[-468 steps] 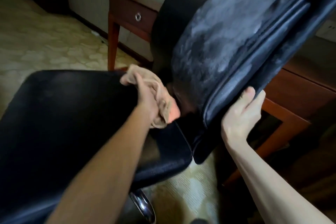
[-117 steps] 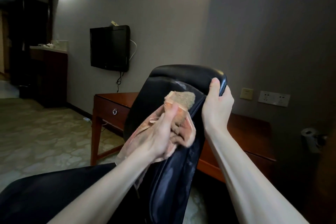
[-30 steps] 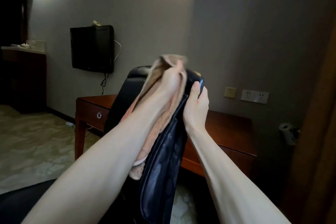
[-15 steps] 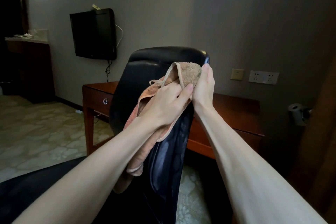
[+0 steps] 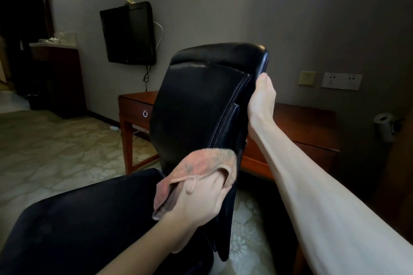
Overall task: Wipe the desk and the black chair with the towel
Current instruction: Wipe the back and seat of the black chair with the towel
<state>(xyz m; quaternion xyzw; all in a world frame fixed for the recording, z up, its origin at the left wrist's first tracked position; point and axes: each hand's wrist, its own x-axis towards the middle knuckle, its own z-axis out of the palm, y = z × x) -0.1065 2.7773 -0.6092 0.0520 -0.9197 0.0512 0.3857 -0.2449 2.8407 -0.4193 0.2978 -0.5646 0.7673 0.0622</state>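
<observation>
A person wipes a black chair (image 5: 196,105) with a towel (image 5: 201,164).
The left hand (image 5: 196,200) clutches the towel low on the backrest; up and right, the right hand (image 5: 261,98) grips its edge, the desk (image 5: 304,118) behind.

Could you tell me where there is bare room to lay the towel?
Desk top, between the right hand and the wall sockets; chair seat, left of the left hand. Crowded along the backrest, where the towel and both hands sit.

Probably a hotel room: television (image 5: 128,33), desk (image 5: 308,116), sockets (image 5: 342,81).
</observation>
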